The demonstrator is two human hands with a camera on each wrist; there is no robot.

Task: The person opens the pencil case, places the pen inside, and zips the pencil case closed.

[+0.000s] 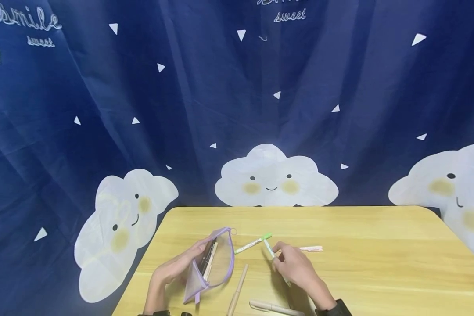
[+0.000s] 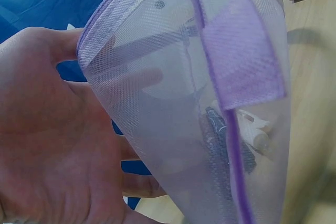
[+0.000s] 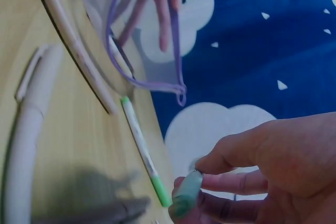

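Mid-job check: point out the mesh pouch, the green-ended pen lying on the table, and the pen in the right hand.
Mesh pouch [image 2: 164, 129]: left wrist view, on its mesh wall.
Green-ended pen [image 1: 253, 245]: head view, mid-barrel.
Held pen [image 1: 269, 248]: head view, on its far exposed end.

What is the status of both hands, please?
Left hand holds open translucent purple mesh pouch. Right hand pinches slim pale-green pen. White green-ended pen lies between; probably no obstacle.
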